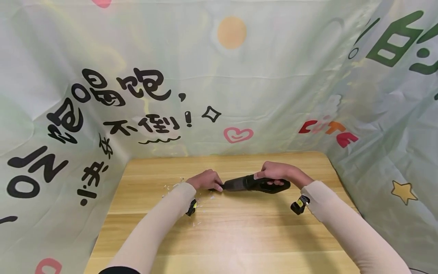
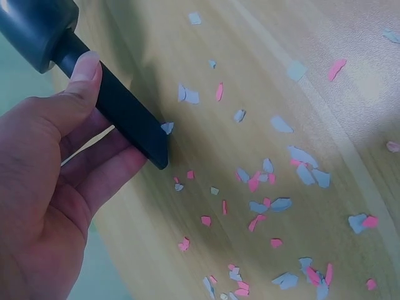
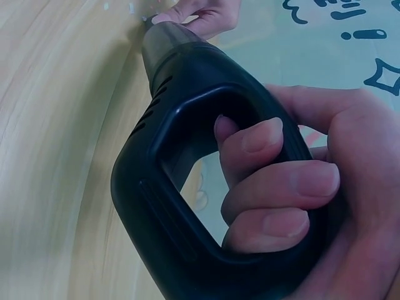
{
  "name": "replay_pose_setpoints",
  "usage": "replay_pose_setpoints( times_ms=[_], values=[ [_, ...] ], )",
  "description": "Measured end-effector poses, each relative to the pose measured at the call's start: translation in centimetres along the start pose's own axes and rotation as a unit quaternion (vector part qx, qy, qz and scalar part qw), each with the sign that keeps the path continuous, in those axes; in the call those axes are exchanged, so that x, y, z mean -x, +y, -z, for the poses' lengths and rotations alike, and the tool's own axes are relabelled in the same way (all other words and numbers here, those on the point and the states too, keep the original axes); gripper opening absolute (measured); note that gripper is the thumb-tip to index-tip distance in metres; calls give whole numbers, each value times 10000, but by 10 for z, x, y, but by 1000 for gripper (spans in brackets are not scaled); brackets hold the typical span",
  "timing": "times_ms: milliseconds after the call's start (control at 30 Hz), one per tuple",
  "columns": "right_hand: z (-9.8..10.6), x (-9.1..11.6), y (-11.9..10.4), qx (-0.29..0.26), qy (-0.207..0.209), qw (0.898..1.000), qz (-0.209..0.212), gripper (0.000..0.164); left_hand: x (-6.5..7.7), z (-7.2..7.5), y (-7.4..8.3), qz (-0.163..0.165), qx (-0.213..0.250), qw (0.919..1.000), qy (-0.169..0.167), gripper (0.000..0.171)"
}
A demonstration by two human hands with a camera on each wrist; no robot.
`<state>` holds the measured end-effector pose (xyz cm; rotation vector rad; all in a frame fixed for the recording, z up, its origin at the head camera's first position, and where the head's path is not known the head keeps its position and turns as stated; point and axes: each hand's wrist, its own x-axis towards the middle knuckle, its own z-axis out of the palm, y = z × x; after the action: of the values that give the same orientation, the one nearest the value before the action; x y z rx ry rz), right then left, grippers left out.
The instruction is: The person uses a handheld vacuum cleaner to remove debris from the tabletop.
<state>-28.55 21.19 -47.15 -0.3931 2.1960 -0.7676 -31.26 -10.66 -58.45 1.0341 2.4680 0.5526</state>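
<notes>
"Low over the tabletop (image 1: 239,243), who holds the handheld vacuum (image 1: 236,184)?"

"Both hands: the right hand (image 1: 273,169) curls its fingers through the looped handle (image 3: 147,200); the left hand (image 2: 56,162) pinches the slim nozzle (image 2: 119,103) between thumb and fingers."

"How would it handle?"

"Stiff, probably fairly light, perhaps slick; the looped handle looks the surest hold, the nozzle good for steering."

"And the left wrist view?"

"It shows pink and pale-blue paper scraps (image 2: 281,205) near the nozzle's tip; from the head they're just pale specks."
</notes>
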Motion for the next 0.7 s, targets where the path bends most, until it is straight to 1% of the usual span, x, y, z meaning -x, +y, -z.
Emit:
replay_pose_setpoints(
  times_ms=[267, 333, 400, 533, 600, 700],
  values=[
    [1, 4, 0, 61, -8, 10000, 2, 52, 3, -4, 6, 6, 42, 10000, 64, 27],
    [1, 4, 1, 93, -6, 10000, -23, 52, 3, -5, 6, -104, -21, 9999, 113, 27],
    [2, 4, 1, 127, -6, 9999, -42, 53, 4, -6, 7, -119, -37, 9998, 125, 27],
    [4, 4, 2, 178, -10, 9998, -94, 55, 5, -8, 10, 36, 7, 10000, 30, 29],
    [5, 4, 2, 202, -16, 9997, -126, 54, 5, -9, 12, 154, 114, 9998, -29, 30],
    [6, 4, 3, 230, -12, 9996, -144, 54, 5, -10, 14, 116, 187, 9998, 5, 28]
  ],
)
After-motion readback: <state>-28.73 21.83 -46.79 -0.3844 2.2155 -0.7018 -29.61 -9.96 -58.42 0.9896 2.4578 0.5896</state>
